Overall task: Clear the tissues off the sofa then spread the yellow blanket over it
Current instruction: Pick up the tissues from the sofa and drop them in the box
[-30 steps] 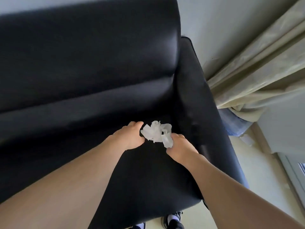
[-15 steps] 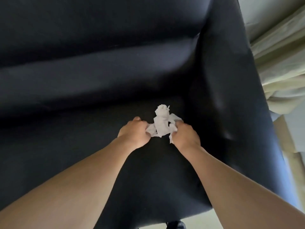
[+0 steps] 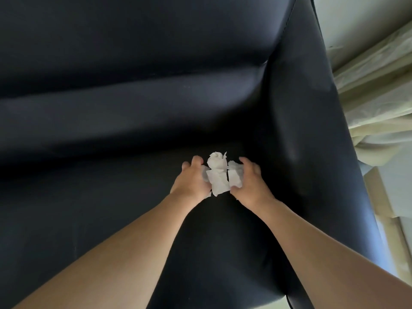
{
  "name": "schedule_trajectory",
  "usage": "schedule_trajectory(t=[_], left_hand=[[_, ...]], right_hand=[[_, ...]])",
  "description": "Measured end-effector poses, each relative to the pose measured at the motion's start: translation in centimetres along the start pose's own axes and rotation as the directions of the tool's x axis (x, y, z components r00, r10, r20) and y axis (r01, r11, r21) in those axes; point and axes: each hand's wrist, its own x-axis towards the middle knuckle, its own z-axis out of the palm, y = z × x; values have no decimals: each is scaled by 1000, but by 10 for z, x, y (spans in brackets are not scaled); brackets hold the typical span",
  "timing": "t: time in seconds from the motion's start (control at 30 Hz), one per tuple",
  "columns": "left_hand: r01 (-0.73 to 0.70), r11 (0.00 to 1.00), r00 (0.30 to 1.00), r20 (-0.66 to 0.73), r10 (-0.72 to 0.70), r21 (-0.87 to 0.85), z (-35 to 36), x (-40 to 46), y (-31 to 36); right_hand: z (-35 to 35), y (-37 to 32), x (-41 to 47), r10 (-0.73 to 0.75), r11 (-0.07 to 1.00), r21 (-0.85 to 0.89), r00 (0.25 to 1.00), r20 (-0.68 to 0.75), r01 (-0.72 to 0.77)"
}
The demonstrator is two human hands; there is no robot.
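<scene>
Tissues [image 3: 218,175], crumpled white, sat bunched between both hands over the black sofa [image 3: 133,108] seat; left hand [image 3: 191,181] and right hand [image 3: 249,186] clutched them, fingertips mostly hidden.

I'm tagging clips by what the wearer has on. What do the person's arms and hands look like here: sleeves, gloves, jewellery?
Both forearms are bare from the frame's lower edge to the wrist: no sleeves in view. The left hand and right hand wear no gloves. No watch, bracelet or ring shows on what is visible, and no markings can be made out.
</scene>
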Motion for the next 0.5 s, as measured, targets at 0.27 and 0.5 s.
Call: schedule_trajectory(t=[0.27, 0.5], left_hand=[[-22, 999, 999, 44, 24, -43, -11, 10, -21], [-111, 991, 994, -3, 111, -81, -37, 21, -17]], right_hand=[[33, -5, 10, 198, 948, 266, 979, -58, -176], [24, 5, 0, 330, 853, 445, 942, -60, -271]])
